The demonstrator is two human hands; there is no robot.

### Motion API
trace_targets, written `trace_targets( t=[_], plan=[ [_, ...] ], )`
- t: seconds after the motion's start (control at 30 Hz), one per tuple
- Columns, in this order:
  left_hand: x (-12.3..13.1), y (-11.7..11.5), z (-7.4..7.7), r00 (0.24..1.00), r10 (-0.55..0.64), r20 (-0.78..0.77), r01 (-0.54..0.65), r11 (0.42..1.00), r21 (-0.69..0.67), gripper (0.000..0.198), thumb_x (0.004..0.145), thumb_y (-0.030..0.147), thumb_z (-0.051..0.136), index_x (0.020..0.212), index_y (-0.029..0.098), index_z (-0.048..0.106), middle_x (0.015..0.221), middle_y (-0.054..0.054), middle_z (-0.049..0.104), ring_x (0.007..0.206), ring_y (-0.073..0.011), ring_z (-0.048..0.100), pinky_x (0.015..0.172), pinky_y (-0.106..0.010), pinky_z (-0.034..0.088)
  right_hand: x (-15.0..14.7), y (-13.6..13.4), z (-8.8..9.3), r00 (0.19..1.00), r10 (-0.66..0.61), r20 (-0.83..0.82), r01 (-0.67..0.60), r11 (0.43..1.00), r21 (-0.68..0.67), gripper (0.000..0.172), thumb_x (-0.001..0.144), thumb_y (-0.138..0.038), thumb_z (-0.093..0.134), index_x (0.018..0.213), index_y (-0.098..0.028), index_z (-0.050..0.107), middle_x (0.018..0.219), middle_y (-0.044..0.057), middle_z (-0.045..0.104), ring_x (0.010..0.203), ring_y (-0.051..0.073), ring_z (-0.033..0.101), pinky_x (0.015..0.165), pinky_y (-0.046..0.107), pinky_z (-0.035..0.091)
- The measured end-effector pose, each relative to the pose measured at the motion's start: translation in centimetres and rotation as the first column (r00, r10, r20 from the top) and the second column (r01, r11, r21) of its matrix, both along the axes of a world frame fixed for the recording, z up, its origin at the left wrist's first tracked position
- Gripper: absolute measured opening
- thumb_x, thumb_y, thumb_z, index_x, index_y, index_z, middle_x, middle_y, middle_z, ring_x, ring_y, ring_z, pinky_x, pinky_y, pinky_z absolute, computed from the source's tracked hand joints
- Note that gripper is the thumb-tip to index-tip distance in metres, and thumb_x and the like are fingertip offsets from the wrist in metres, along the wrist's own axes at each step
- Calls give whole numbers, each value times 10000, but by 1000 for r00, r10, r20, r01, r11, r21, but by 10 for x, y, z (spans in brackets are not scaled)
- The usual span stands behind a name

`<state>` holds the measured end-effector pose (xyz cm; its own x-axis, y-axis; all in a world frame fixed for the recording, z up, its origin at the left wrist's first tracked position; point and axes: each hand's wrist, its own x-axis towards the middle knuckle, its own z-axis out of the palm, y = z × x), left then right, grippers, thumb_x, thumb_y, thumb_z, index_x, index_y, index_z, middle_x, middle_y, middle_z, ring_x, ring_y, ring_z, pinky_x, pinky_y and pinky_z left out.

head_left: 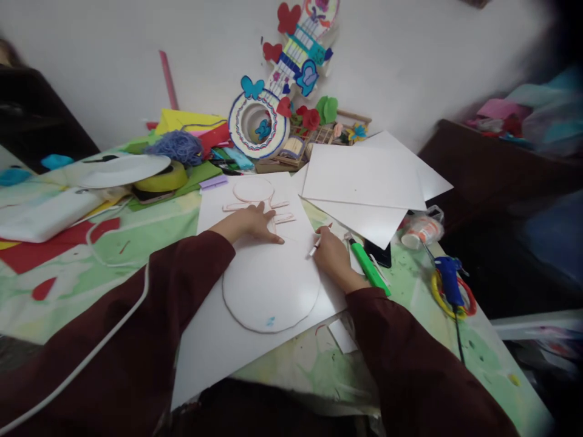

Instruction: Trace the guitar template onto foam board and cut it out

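A large white sheet (200,358) lies across the table in front of me. On it rests a white disc (268,291) with a dark outlined edge and a small blue mark near the bottom. My left hand (255,224) is spread flat over the disc's upper part and the sheet, fingers apart. Above it, reddish lines form a drawn circle (253,190) and narrow bars. My right hand (333,255) grips a slim pen (314,246) at the disc's upper right edge, its pale end pointing down-left at the surface.
A green box cutter (370,267) lies right of my right hand, near a blue glue gun (449,280) and tape rolls. White boards (364,176) are stacked behind. A decorated paper guitar (259,124) leans on the wall. Blue yarn (175,147) and a white plate (122,170) sit left.
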<state>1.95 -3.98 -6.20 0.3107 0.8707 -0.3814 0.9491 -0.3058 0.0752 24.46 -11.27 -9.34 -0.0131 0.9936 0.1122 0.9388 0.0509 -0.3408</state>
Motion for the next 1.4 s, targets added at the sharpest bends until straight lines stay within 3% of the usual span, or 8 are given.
trace_targets(
  t=[0.2,0.37,0.53,0.63,0.8,0.97,1.2,1.4],
  plan=[
    [0,0,0,1000,-9,8,9,1000,-16,1246,462,905,444,1479,243,160,1548,-176,17,1332,-458,213,1005,-563,292,-3,8,30,940,96,-326,-41,985,169,432,897,-349,401,1265,-147,503,979,134,672,844,240,614,736,347,433],
    [0,0,1,999,-33,14,32,999,36,1068,565,786,535,1449,254,259,1530,-172,134,1281,-438,322,975,-513,347,-65,-6,40,688,300,-661,-182,953,243,334,862,-438,450,879,-160,634,719,54,651,640,169,581,589,280,434],
    [-3,9,-4,996,-82,-33,83,996,44,889,581,339,717,1389,265,353,1486,-169,229,1181,-384,454,862,-445,442,-111,-9,26,730,324,-601,-208,944,255,124,794,-302,507,720,-202,510,581,-13,565,532,141,515,523,253,380],
    [-3,18,-14,996,-87,-21,88,995,51,904,544,243,728,1372,265,367,1489,-177,206,1182,-394,444,840,-454,449,-121,-3,15,774,345,-530,-218,932,288,117,777,-286,512,698,-203,492,587,-12,555,529,140,499,518,254,363],
    [-2,29,-23,995,-102,10,101,994,27,900,560,322,725,1381,250,365,1508,-192,149,1173,-426,445,838,-486,447,-126,-5,-2,770,360,-527,-213,923,320,136,799,-282,500,687,-213,465,568,-34,509,505,124,456,495,242,332],
    [-7,27,-7,992,-104,69,108,993,-55,967,536,374,738,1413,289,338,1546,-145,77,1223,-466,392,907,-539,402,-126,-8,-11,718,364,-593,-231,929,290,125,835,-292,492,744,-207,494,644,-13,569,568,132,506,533,244,369],
    [-34,42,6,966,-197,168,219,967,-128,817,632,506,649,1386,374,364,1558,-43,109,1263,-400,382,999,-502,334,-127,0,-13,683,204,-701,-170,978,119,192,852,-345,486,716,-209,491,608,-4,599,526,134,522,503,246,381],
    [-63,56,0,872,-369,321,390,921,-4,612,756,340,503,1348,232,394,1419,-105,331,1203,-280,419,1018,-393,324,-125,5,-19,631,134,-764,-158,987,43,226,849,-409,486,747,-208,499,642,13,637,491,130,512,454,241,378]
  ],
)
